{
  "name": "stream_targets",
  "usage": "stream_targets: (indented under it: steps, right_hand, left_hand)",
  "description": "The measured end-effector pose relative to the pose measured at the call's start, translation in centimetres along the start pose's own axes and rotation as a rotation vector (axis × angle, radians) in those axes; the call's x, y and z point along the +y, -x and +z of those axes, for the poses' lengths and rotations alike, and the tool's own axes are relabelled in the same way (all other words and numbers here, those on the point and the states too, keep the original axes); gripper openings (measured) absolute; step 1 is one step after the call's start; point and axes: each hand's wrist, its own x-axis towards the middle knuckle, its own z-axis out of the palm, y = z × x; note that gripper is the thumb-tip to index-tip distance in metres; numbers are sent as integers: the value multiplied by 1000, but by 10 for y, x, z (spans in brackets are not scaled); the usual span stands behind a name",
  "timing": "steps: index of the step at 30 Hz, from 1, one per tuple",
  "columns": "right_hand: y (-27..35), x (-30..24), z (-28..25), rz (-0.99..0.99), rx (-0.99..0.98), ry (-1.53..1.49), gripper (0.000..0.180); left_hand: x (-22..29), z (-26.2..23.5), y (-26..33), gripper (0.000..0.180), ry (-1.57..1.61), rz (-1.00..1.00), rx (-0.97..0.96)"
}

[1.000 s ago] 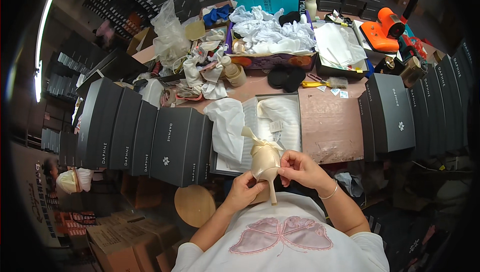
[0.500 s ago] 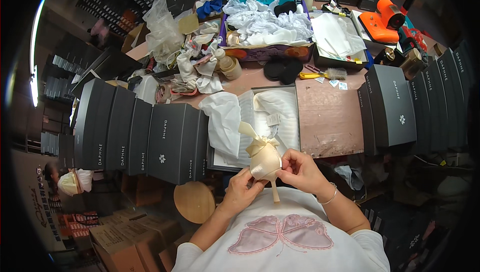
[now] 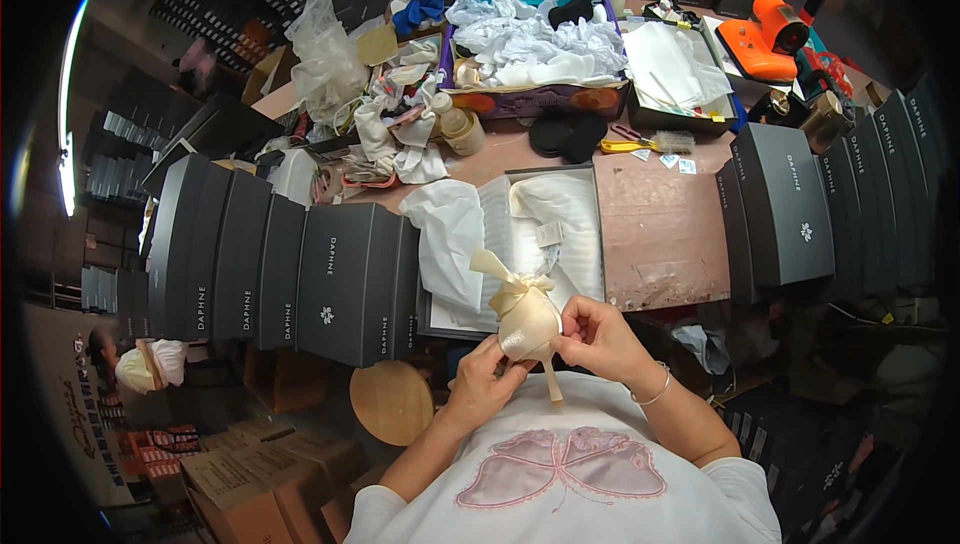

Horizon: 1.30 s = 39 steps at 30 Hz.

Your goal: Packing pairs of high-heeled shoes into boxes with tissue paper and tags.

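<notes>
Holding up a cream shoe (image 3: 530, 332) in front of the shirt (image 3: 510, 424), both hands are working in narrow grips: the left hand (image 3: 485, 381) is gripping its lower left side, the right hand (image 3: 600, 341) is pinching its right edge. The slim heel (image 3: 552, 382) is pointing down toward the shirt, and the bow (image 3: 522, 294) is sitting up top, one tail sticking out to the left. Just beyond, the open box (image 3: 599, 214) is lying on the table (image 3: 665, 244), white wrapping (image 3: 570, 199) filling it, a small tag (image 3: 549, 235) resting on that and a paper sheet (image 3: 445, 239) spilling over the left side. Further back, two black pads (image 3: 568, 137) are lying near a yellow-handled brush (image 3: 655, 144), while a purple carton (image 3: 540, 103) is brimming with crumpled white paper (image 3: 540, 39). Grey boxes are flanking the scene, one row (image 3: 350, 274) standing left, another (image 3: 790, 209) right, and an orange device (image 3: 763, 52) is occupying the far right corner. Down at lower left, a round wooden stool (image 3: 392, 404) is showing beside brown cartons (image 3: 250, 494).
</notes>
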Motion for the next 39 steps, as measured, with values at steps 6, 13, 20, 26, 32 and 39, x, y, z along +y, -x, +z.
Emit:
stream_targets:
  steps: [6, 13, 20, 26, 32, 39]
  right_hand:
    - [-3, -5, 6, 9, -10, -13, 15]
    - [-10, 3, 4, -29, 50, 7, 19]
    - [-24, 9, 7, -73, -279, -202, 91]
    - [-48, 22, 28, 176, -212, -542, 69]
    - [-99, 18, 25, 317, -433, -136, 66]
    - [-170, -52, 2, -162, -216, 966, 43]
  left_hand:
    - [-5, -2, 3, 31, -4, -16, 16]
    - [-11, -6, 6, 26, 16, -35, 50]
    - [-14, -47, 0, 27, 85, -160, -281]
    - [-10, -96, -30, 61, -122, 16, -6]
    - [-79, -62, -65, 70, 864, -285, -318]
    - [-88, -85, -59, 51, 1349, -476, -228]
